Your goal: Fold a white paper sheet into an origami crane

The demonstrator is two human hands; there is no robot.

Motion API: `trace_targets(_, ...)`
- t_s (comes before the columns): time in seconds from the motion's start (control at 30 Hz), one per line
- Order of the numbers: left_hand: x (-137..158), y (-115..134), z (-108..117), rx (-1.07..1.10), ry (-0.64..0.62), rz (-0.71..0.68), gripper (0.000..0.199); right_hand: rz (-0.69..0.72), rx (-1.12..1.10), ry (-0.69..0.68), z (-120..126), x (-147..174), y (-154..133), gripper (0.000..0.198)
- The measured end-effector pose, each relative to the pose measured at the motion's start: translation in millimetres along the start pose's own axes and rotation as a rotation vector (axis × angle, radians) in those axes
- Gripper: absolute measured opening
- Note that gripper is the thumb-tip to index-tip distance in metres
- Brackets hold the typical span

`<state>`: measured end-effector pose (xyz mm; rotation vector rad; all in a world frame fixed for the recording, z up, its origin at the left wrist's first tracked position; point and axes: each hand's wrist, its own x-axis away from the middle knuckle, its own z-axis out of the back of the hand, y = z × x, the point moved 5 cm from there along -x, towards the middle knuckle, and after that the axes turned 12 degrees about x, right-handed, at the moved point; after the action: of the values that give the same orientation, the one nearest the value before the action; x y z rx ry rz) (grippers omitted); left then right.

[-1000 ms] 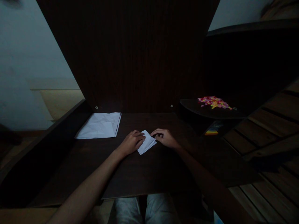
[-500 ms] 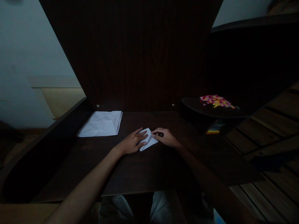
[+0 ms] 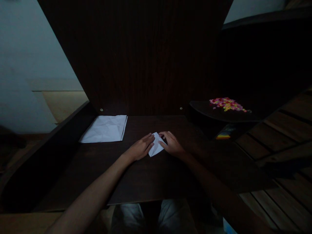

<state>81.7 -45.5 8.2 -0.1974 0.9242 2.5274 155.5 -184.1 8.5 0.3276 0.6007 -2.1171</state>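
Observation:
A small folded white sheet of paper (image 3: 157, 147) lies on the dark wooden desk, a crease running down its face. Over its left edge rests my left hand (image 3: 141, 148), fingers stretched out and lying flat. At the paper's right side is my right hand (image 3: 172, 144), its thumb on the sheet and its forefinger by the upper edge, with a gap between them. The undersides of both hands are hidden.
White creased sheets (image 3: 106, 129) lie stacked at the desk's back left. On a low corner shelf (image 3: 202, 106) at right sits a heap of small colourful pieces (image 3: 228, 104), with a rainbow-coloured item (image 3: 223, 136) below. A dark side board (image 3: 48, 156) borders the left.
My left hand has drawn its fingers closer together at the paper's left edge. My right hand has gone from a pinch near the paper's middle to spread fingers. The paper has turned slightly.

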Motion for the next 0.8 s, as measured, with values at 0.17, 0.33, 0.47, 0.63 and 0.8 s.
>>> trace_targets(0.17, 0.7, 2.1, -0.2, -0.067, -0.025, -0.015, 0.049, 0.073, 0.072, 0.020, -2.8, 0.2, -2.0, 0.008)
trace_targets(0.33, 4.1, 2.6, 1.5, -0.137, -0.088, 0.019, 0.058, 0.065, 0.120, 0.035, -2.4, 1.4, -5.2, 0.010)
trace_targets(0.47, 6.3, 1.1, 1.5, -0.173, -0.129, 0.056, 0.064, 0.050, 0.137, 0.058, -0.2, 2.4, -6.9, 0.012)
trace_targets(0.63, 7.1, -4.5, 0.6, -0.212, -0.105, 0.126, 0.067, 0.109, 0.114, 0.059, 0.2, 2.4, -12.5, 0.017)
trace_targets(0.8, 6.9, -10.1, -2.8, -0.235, -0.074, 0.174, 0.067, 0.194, 0.054, 0.013, -6.7, 4.3, -17.1, 0.027)
